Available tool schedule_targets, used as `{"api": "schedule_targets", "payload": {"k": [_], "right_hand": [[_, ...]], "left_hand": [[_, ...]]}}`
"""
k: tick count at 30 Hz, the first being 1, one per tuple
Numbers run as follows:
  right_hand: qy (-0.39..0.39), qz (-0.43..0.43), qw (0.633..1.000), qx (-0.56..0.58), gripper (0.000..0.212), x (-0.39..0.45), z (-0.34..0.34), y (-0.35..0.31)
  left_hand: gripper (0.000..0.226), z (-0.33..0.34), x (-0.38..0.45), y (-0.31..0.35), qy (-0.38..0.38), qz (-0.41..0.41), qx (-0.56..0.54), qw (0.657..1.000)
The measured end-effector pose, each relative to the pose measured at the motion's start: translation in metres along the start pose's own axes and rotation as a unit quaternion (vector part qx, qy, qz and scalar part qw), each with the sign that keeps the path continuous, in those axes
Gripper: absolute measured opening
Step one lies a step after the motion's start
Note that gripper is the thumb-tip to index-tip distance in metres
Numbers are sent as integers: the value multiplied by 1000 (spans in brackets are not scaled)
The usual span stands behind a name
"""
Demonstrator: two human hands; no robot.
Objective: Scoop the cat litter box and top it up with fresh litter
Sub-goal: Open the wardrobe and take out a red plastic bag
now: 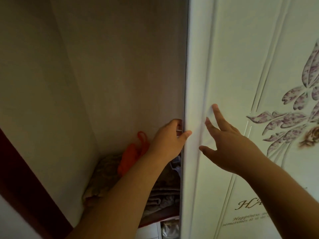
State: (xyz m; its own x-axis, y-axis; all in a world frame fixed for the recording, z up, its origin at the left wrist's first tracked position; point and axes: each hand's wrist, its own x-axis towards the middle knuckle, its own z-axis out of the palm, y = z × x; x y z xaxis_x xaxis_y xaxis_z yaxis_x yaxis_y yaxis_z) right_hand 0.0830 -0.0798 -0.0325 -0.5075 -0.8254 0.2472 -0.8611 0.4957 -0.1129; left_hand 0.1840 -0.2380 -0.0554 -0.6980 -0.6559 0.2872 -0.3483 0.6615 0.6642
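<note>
A white sliding wardrobe door (224, 66) with a purple flower print fills the right half of the view. My left hand (168, 140) grips the door's left edge, fingers behind it and thumb on the front. My right hand (224, 140) lies flat on the door's face with the fingers spread. No litter box, scoop or litter bag is in view.
Inside the open wardrobe, folded blankets (107, 176) are stacked at the bottom with an orange plastic bag (133, 156) on top. The beige inner wall (86, 83) takes up the left side. A dark red frame (20, 171) runs along the lower left.
</note>
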Motion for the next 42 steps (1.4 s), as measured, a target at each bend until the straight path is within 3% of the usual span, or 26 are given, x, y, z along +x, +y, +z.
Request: {"api": "schedule_targets", "payload": {"k": [9, 25, 42], "right_hand": [[36, 78, 993, 83, 102, -2, 23, -33], [54, 85, 990, 98, 100, -6, 18, -58], [60, 61, 993, 80, 94, -6, 16, -32]], "left_hand": [[52, -11, 0, -2, -8, 35, -3, 999], [55, -39, -10, -4, 0, 39, 0, 999], [57, -22, -7, 3, 9, 8, -45, 999]]}}
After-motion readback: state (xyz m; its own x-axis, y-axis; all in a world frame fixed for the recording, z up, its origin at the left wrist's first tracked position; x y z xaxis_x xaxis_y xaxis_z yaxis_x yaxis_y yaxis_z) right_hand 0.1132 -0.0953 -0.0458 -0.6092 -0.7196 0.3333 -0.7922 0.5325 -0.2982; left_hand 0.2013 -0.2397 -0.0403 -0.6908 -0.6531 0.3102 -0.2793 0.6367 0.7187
